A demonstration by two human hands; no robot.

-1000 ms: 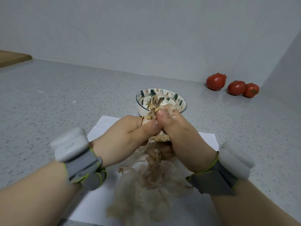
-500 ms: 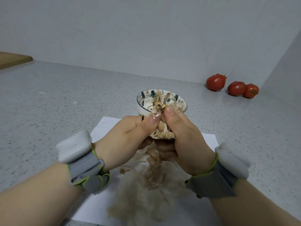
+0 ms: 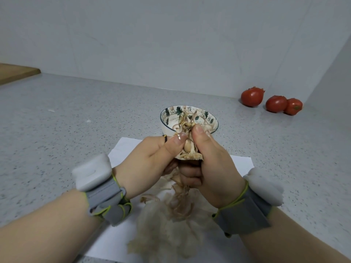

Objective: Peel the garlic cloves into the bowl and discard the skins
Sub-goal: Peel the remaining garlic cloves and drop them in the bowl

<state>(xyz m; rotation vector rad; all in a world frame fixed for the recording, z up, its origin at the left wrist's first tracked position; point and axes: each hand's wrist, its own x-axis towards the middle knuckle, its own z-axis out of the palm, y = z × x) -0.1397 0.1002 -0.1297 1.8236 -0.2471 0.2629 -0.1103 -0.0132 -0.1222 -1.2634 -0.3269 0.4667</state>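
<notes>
Head view. We hold the garlic head (image 3: 188,149) between both hands, raised above the white paper sheet (image 3: 125,151) and just in front of the bowl (image 3: 166,118).

The left hand (image 3: 150,164) is curled round the left side of the garlic head, with the thumb pressed on its top. The right hand (image 3: 212,164) is clamped on the right side, with its thumb beside the left thumb and its fingers wrapped underneath. One pale clove shows between the two thumbs. Dry stem fibres stick up from the garlic head across the bowl's opening.

The bowl stands upright on the speckled countertop (image 3: 76,114) at the far edge of the paper sheet. We cannot tell its contents clearly.

A pile of loose skins (image 3: 171,226) lies on the paper sheet below the hands.

Each wrist carries a grey strap with a white unit (image 3: 92,171).

Three tomatoes (image 3: 252,96) sit at the far right against the wall. A wooden board (image 3: 15,73) shows at the far left edge.
</notes>
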